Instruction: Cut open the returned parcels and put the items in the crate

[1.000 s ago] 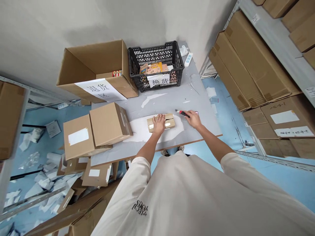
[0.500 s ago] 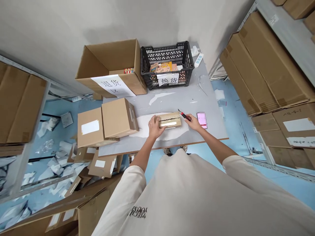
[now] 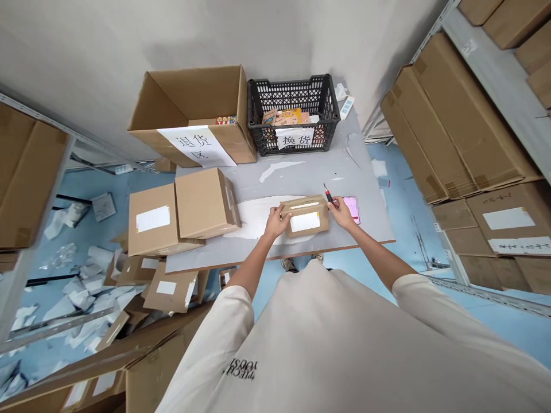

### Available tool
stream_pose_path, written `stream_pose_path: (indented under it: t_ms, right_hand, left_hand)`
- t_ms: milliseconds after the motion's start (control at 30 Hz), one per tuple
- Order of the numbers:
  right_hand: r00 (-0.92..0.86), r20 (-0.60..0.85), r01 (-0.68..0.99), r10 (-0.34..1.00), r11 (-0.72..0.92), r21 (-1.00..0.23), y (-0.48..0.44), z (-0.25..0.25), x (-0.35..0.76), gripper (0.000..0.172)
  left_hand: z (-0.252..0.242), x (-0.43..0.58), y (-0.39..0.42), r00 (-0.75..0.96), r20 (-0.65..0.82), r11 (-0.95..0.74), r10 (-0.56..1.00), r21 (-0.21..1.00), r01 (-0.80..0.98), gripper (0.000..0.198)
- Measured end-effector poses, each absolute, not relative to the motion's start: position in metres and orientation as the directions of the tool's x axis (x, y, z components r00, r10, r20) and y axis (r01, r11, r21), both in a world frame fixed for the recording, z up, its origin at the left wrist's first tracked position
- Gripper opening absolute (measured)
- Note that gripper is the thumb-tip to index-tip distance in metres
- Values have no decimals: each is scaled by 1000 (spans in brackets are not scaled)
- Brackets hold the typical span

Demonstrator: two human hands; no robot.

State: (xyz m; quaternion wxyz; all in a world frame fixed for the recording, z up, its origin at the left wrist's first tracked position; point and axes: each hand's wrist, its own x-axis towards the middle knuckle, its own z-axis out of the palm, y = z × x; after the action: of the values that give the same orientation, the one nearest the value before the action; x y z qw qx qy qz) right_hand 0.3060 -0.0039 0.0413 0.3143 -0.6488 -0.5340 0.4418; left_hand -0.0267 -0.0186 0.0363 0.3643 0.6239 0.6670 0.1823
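A small cardboard box (image 3: 306,230) with a white label on its front is tilted up over the table's white patch. My left hand (image 3: 276,221) grips its left end, with the thumb on the front side. At the box's right end, my right hand (image 3: 341,213) is closed around a utility knife (image 3: 329,195) with a black and red handle, its blade pointing up and away from me. The fingers of that hand are also against the box edge. Just behind my right hand lies a phone (image 3: 353,207) with a pink screen, partly covered by the hand.
Two closed cardboard boxes (image 3: 200,203) stand at the table's left. Behind are a large open carton (image 3: 150,123) and a black plastic crate (image 3: 293,143) with small packets inside. Stacked cartons (image 3: 456,126) rise on the right. Paper scraps (image 3: 81,292) litter the floor at left.
The box has turned so its labelled side faces me, and it has shifted slightly right. My right hand, with the knife, has come against the box's right end; the blade now points more upward.
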Motion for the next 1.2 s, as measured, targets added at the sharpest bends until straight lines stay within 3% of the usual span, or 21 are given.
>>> stream_pose_path:
  t_ms: [267,567,667,800,1033,1200]
  right_hand:
    - [60,-277,389,959,-278,-878,-12,26,313,63]
    - [149,-326,531,934,-354,-770,-48,11,318,59]
    - [131,-360,528,924,-372,-763,-57,16,311,59]
    - [144,-293,478,945,-326,-816,-48,33,309,62]
    - [167,-173,470,971,-233,-852,-24,58,309,61]
    - [163,-246,431,955,-294,-854,-22,54,305,61]
  left_hand:
    - [21,-9,-11,31,-298,224,954,778,586,79]
    - [6,-13,-46,45,-413,299,910,727,618,89]
    - [8,-9,-50,49,-412,290,910,716,635,76]
    - [20,-3,-45,-37,-322,271,946,721,638,55]
    - [51,4,-33,-108,-244,256,964,729,635,47]
    - [49,5,-35,-121,-241,264,963,751,605,46]
